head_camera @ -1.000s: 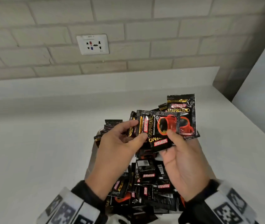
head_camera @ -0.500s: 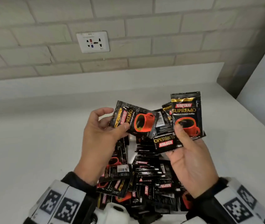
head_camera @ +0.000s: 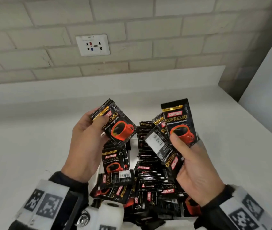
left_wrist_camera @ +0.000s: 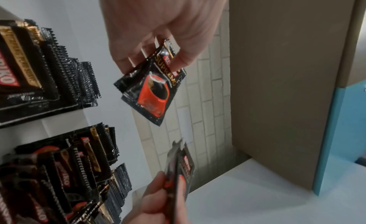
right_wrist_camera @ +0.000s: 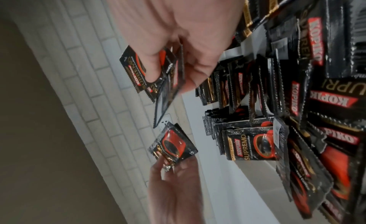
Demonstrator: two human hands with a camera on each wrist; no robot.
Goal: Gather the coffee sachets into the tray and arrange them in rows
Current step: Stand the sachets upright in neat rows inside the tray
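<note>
My left hand (head_camera: 88,138) pinches one black coffee sachet (head_camera: 117,125) with a red cup print, tilted, above the tray's left side; the same sachet (left_wrist_camera: 152,89) hangs from thumb and fingers in the left wrist view. My right hand (head_camera: 193,166) grips a fan of sachets (head_camera: 178,125), the front one upright, one showing its barcode back. Below both hands the white tray (head_camera: 132,145) holds many sachets (head_camera: 148,180), some standing in rows, others loose. In the right wrist view the held fan (right_wrist_camera: 154,74) is under the thumb.
The tray sits on a white counter (head_camera: 24,155) against a brick wall with a socket plate (head_camera: 92,45). A white panel (head_camera: 268,77) rises at the right. Bare counter lies left and right of the tray.
My left hand drew one sachet out of the bunch and carried it left and up; the hands moved apart. My right hand kept the rest of the fan.
</note>
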